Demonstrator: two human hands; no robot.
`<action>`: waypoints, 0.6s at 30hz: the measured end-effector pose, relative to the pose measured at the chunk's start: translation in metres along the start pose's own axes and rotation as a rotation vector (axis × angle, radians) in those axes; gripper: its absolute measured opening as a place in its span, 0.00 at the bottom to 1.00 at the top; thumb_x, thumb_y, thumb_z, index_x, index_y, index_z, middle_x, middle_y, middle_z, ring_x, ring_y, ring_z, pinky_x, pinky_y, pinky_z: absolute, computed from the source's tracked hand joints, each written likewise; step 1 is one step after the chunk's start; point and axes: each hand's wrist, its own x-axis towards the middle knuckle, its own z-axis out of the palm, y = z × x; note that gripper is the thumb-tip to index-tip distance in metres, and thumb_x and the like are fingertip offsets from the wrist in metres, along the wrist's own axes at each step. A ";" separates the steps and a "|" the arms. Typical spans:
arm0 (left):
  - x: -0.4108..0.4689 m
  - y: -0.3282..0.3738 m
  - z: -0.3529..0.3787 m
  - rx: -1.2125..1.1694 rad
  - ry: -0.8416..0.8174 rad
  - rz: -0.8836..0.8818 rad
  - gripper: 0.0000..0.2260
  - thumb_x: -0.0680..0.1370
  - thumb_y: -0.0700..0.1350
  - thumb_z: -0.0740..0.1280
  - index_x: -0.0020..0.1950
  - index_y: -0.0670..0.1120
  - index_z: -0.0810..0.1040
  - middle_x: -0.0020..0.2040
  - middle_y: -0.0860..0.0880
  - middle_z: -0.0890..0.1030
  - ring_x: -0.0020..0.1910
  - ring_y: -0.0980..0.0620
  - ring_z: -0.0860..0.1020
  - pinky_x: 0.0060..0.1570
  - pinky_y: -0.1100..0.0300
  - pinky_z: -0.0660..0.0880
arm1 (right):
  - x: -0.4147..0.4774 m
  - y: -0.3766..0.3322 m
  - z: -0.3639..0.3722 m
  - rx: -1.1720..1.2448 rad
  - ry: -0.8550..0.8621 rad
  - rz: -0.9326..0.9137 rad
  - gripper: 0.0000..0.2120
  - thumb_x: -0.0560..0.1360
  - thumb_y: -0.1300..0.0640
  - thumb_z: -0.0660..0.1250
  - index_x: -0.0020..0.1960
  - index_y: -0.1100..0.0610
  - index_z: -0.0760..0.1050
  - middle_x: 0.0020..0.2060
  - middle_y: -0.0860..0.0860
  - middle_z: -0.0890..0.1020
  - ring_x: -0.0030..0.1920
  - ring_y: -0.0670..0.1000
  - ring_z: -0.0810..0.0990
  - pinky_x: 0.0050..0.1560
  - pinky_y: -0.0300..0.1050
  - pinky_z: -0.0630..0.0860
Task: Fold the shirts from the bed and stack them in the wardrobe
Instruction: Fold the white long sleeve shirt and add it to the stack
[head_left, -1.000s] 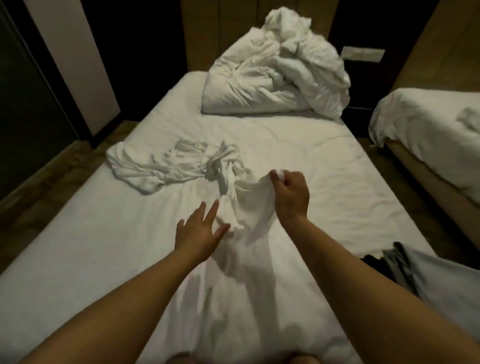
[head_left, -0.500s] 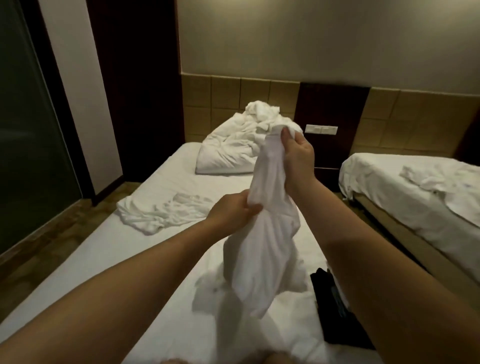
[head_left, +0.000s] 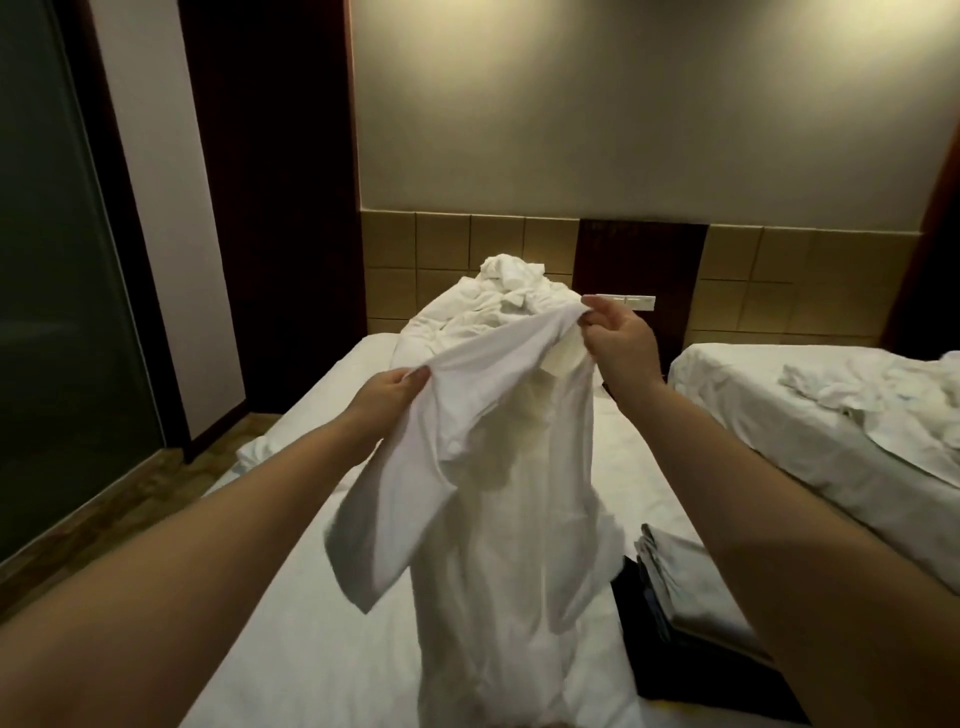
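Observation:
A white shirt (head_left: 498, 493) hangs in the air above the bed (head_left: 311, 649), stretched by its top edge between my two hands. My left hand (head_left: 387, 397) pinches its left shoulder, and my right hand (head_left: 615, 340) pinches the other end higher up, near the collar. One short sleeve dangles at the lower left, and the shirt's hem reaches down to the sheet. Another white shirt (head_left: 252, 449) lies crumpled on the bed's left side, mostly hidden behind my left forearm.
A rumpled white duvet (head_left: 483, 306) is piled at the headboard. Folded dark and grey garments (head_left: 670, 587) lie on the bed's right edge. A second bed (head_left: 810, 415) with loose white cloth stands to the right. A dark door and glass panel are on the left.
My right hand lifted the white shirt off the bed. My left hand took hold of it, and the hands moved apart, spreading the top edge. The view tilted up.

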 end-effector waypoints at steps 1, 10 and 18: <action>0.001 0.001 -0.004 0.014 0.026 0.010 0.11 0.80 0.52 0.59 0.50 0.49 0.78 0.44 0.52 0.79 0.44 0.52 0.77 0.46 0.62 0.73 | 0.001 0.001 -0.002 -0.132 0.042 -0.058 0.14 0.75 0.62 0.64 0.59 0.57 0.77 0.50 0.49 0.81 0.51 0.50 0.78 0.55 0.44 0.75; 0.008 -0.008 -0.021 0.258 -0.034 -0.091 0.11 0.81 0.50 0.59 0.47 0.46 0.78 0.42 0.49 0.77 0.42 0.50 0.74 0.38 0.61 0.71 | 0.009 0.016 0.011 -0.441 -0.053 -0.005 0.13 0.78 0.56 0.60 0.57 0.62 0.76 0.53 0.58 0.78 0.56 0.58 0.75 0.51 0.46 0.68; -0.005 -0.024 0.012 0.308 -0.156 -0.106 0.09 0.78 0.51 0.63 0.52 0.46 0.74 0.45 0.47 0.77 0.37 0.54 0.75 0.36 0.62 0.70 | -0.018 0.021 0.046 -0.525 -0.445 0.068 0.05 0.76 0.57 0.64 0.47 0.57 0.77 0.38 0.51 0.76 0.38 0.50 0.73 0.33 0.39 0.69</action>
